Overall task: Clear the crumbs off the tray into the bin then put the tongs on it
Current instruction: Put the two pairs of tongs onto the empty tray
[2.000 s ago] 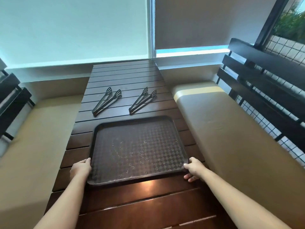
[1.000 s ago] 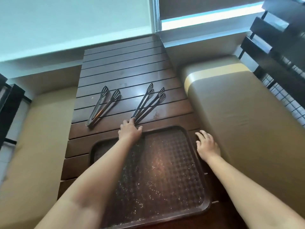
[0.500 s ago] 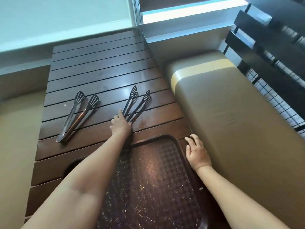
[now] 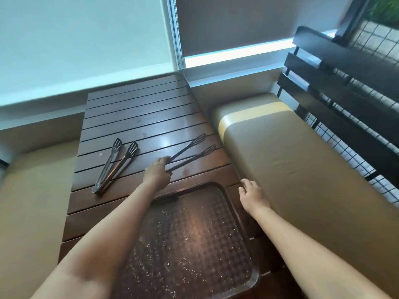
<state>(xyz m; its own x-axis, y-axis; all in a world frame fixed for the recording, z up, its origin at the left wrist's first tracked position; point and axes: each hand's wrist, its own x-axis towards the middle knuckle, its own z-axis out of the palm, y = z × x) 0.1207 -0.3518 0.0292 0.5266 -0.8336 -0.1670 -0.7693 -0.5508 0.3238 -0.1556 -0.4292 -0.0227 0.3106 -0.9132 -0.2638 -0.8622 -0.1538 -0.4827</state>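
A dark brown patterned tray (image 4: 218,192) lies on the slatted wooden table, with pale crumbs (image 4: 164,240) scattered over its surface. Just beyond the tray, my left hand (image 4: 157,174) grips the hinged end of the right-hand pair of black tongs (image 4: 192,151), whose slotted tips point away to the right. A second pair of tongs (image 4: 114,166) lies untouched to the left. My right hand (image 4: 252,194) rests with relaxed fingers by the tray's far right corner, holding nothing. No bin is in view.
The dark slatted table (image 4: 138,111) runs away toward a window with blinds. Tan cushioned benches flank it, the right bench (image 4: 302,169) and the left bench (image 4: 32,201). A black slatted backrest (image 4: 345,87) and wire grid stand at the far right.
Both hands left the tray's sides. My left hand reached over the tray to the right-hand tongs and closed on their hinged end, swinging them rightward. My right hand moved to the tray's far right corner.
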